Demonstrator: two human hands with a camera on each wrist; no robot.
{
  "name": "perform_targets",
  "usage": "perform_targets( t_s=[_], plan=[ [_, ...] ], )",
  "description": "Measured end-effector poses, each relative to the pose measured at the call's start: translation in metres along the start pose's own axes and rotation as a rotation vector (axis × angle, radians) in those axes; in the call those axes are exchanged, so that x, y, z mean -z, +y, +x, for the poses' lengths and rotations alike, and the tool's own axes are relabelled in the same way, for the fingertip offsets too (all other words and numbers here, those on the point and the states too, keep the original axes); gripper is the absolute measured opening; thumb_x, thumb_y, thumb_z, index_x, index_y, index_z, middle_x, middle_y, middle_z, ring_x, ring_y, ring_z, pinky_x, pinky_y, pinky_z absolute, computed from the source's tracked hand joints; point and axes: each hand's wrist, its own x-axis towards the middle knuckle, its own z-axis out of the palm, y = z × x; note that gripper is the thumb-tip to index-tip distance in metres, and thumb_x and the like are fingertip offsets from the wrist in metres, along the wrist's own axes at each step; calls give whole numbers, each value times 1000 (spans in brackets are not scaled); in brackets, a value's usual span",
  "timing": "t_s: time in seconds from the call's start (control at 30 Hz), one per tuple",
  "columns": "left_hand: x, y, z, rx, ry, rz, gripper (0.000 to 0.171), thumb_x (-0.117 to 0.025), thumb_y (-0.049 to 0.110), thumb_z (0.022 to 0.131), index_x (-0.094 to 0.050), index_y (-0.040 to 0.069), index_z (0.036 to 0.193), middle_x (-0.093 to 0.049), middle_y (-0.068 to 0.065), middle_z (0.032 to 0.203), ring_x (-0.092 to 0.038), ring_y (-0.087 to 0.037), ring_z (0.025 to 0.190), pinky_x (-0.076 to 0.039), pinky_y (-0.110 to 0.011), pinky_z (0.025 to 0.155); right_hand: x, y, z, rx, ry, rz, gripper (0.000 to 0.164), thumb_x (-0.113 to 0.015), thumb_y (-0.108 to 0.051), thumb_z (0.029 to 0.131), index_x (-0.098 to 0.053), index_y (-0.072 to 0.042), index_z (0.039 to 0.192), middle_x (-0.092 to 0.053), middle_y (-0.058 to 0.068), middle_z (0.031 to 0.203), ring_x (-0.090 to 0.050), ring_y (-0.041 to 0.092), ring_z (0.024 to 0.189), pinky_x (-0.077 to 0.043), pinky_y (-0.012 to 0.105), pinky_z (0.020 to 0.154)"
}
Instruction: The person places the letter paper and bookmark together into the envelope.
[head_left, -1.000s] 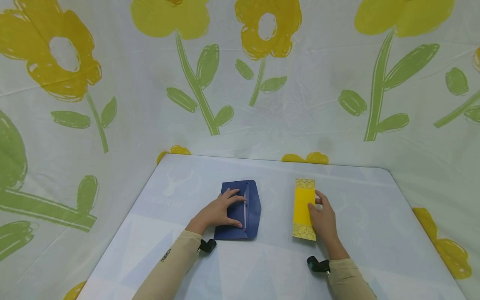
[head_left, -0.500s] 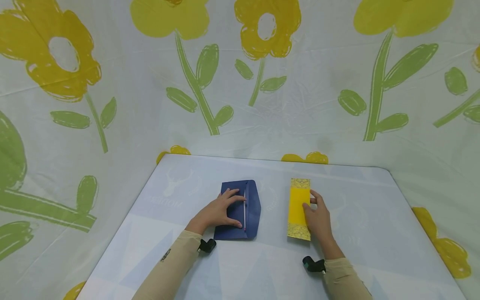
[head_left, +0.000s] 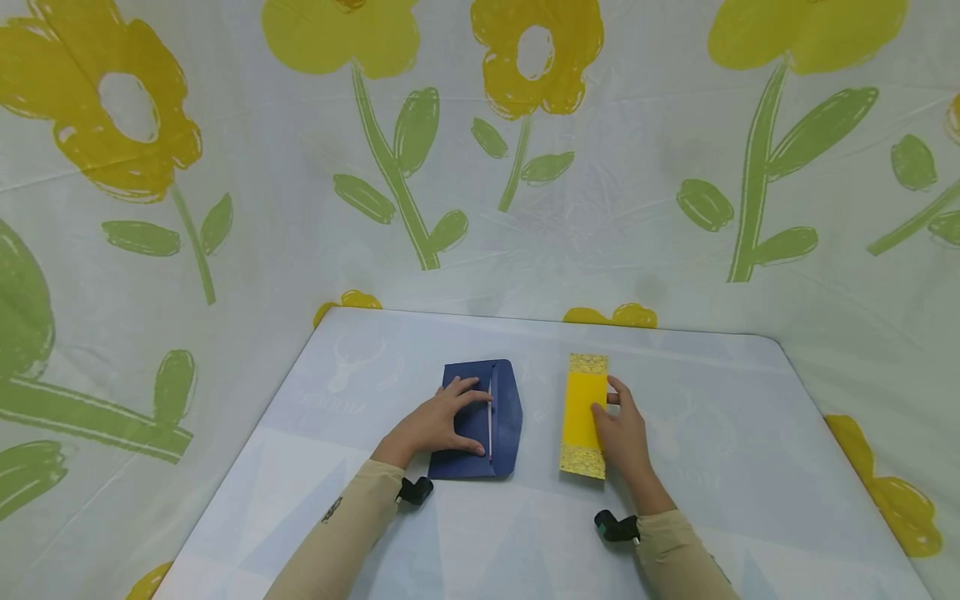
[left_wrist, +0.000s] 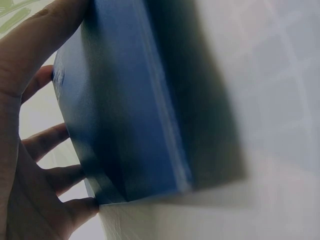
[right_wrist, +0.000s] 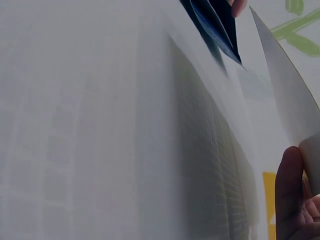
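In the head view a dark blue envelope (head_left: 511,421) lies on the table, its pointed flap unfolded toward the right. A thin pale strip shows along its opening. My left hand (head_left: 431,427) rests on the envelope with thumb and fingers spread apart; the left wrist view shows the fingertips against the blue paper (left_wrist: 120,100). To the right, my right hand (head_left: 628,437) pinches a long yellow card (head_left: 584,412) by its right edge, thumb on the front face. Patterned bands cross the card's two ends. Its pale back (right_wrist: 282,75) appears upright in the right wrist view.
A pale printed cover lies on the table (head_left: 480,542). A cloth with large flowers (head_left: 536,54) hangs behind and at the sides. Small black wrist cameras (head_left: 617,527) sit at both sleeves. A strip of table separates envelope and card.
My right hand has carried the yellow card leftward, closer to the envelope. The left hand and the envelope have stayed in place.
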Motion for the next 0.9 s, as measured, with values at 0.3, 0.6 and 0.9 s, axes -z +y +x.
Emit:
perform_targets(
  t_s=[0.3, 0.6, 0.9],
  plan=[
    [-1, -1, 1, 13, -10, 6, 86, -66, 76, 59, -36, 49, 134, -19, 5, 153, -9, -32, 141, -20, -54, 108, -6, -9, -2, 18, -2, -5, 62, -51, -23, 94, -19, -23, 148, -45, 13, 124, -56, 26, 89, -52, 37, 81],
    [0, -1, 0, 17, -6, -5, 86, -69, 73, 59, -38, 47, 135, -20, 5, 153, -10, -35, 140, -25, -58, 105, -11, -11, -1, 27, -24, -10, 63, -50, -24, 95, -17, -26, 149, -44, 12, 125, -57, 27, 91, -51, 39, 83],
    [1, 0, 0, 21, -6, -8, 85, -69, 73, 59, -38, 48, 134, -20, 4, 152, -11, -39, 139, -30, -62, 100, -17, -13, -1, 49, -41, -14, 62, -51, -24, 94, -20, -25, 148, -45, 12, 124, -58, 26, 88, -52, 37, 80]
  ],
)
